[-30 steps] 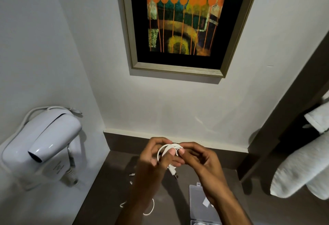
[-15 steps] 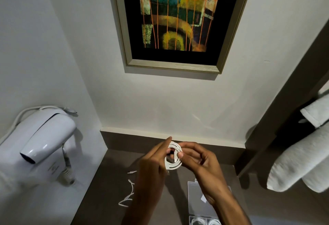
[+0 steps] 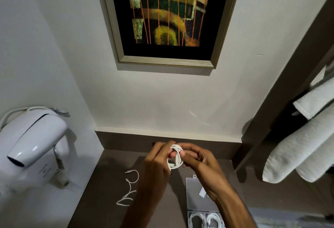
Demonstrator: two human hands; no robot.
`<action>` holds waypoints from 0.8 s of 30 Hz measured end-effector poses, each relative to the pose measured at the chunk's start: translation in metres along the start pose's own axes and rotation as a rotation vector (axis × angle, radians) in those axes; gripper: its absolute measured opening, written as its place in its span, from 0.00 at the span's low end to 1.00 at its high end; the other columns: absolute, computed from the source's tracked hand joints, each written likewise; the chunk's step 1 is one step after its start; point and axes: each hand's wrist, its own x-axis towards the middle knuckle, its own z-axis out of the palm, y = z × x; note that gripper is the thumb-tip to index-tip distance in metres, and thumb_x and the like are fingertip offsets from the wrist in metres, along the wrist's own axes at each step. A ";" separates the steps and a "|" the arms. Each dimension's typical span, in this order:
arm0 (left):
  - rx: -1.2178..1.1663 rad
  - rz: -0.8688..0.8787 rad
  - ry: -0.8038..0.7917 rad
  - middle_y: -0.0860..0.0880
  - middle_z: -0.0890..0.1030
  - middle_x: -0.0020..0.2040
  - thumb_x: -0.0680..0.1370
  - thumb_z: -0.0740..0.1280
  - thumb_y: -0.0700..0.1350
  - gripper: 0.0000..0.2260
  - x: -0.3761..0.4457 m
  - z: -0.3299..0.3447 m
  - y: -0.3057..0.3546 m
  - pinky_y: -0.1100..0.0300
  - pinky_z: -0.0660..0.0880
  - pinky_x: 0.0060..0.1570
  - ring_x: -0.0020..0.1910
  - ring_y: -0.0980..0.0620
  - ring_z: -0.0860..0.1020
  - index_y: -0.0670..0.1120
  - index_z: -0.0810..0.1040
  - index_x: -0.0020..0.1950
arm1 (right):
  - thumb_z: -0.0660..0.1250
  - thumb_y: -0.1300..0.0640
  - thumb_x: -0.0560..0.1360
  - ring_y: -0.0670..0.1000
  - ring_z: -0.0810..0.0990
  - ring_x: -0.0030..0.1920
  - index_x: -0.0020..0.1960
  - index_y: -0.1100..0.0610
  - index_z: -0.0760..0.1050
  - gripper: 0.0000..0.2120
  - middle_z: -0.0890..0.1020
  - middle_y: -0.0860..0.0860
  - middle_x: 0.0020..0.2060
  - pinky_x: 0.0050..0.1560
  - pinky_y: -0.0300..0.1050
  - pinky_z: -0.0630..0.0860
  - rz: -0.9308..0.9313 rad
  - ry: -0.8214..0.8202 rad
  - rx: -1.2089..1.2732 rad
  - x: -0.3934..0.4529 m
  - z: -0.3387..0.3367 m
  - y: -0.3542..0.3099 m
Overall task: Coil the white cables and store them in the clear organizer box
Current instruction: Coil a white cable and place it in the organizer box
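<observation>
Both hands hold a small coil of white cable (image 3: pixel 175 158) above the brown counter. My left hand (image 3: pixel 156 162) grips the coil's left side and my right hand (image 3: pixel 199 161) pinches its right side, fingers wrapped around the loops. A second white cable (image 3: pixel 129 188) lies loose and tangled on the counter, left of my left forearm. The clear organizer box (image 3: pixel 196 197) lies open under my right forearm, lid flipped back. Its near compartments hold coiled white cables (image 3: pixel 206 219).
A white wall-mounted hair dryer (image 3: pixel 34 141) with its cord hangs at the left. Folded white towels (image 3: pixel 298 148) hang at the right past a dark post. A framed painting (image 3: pixel 168 18) is on the wall above the counter (image 3: pixel 101 182).
The coil in my hands has become tighter and more wound, and its dangling plug end is tucked in. The view has tilted down, showing more of the box and loose cable.
</observation>
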 end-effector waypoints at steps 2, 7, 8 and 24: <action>0.028 -0.004 0.000 0.42 0.85 0.50 0.74 0.71 0.28 0.15 -0.002 0.004 -0.001 0.71 0.75 0.49 0.46 0.54 0.81 0.38 0.84 0.60 | 0.69 0.65 0.82 0.56 0.90 0.53 0.63 0.60 0.84 0.11 0.90 0.64 0.53 0.53 0.40 0.84 -0.004 0.003 0.071 -0.001 -0.001 0.003; 0.012 -0.017 0.035 0.42 0.84 0.52 0.78 0.58 0.38 0.19 -0.005 0.009 0.006 0.79 0.71 0.53 0.46 0.55 0.82 0.37 0.82 0.64 | 0.77 0.58 0.75 0.58 0.90 0.54 0.59 0.60 0.87 0.14 0.90 0.64 0.53 0.56 0.42 0.86 0.015 0.065 0.184 -0.005 0.001 0.006; 0.006 -0.004 0.021 0.43 0.84 0.53 0.78 0.61 0.36 0.18 -0.006 0.010 0.004 0.74 0.74 0.52 0.46 0.54 0.84 0.38 0.82 0.66 | 0.78 0.58 0.74 0.58 0.90 0.55 0.59 0.60 0.87 0.15 0.90 0.63 0.54 0.56 0.42 0.86 0.010 0.060 0.180 -0.007 0.001 0.006; -0.051 0.062 0.005 0.52 0.76 0.59 0.81 0.59 0.41 0.21 -0.011 0.021 -0.005 0.80 0.72 0.55 0.51 0.65 0.77 0.45 0.74 0.74 | 0.76 0.63 0.77 0.57 0.91 0.53 0.59 0.58 0.88 0.11 0.91 0.60 0.52 0.57 0.44 0.87 -0.026 0.159 0.133 -0.007 -0.002 0.014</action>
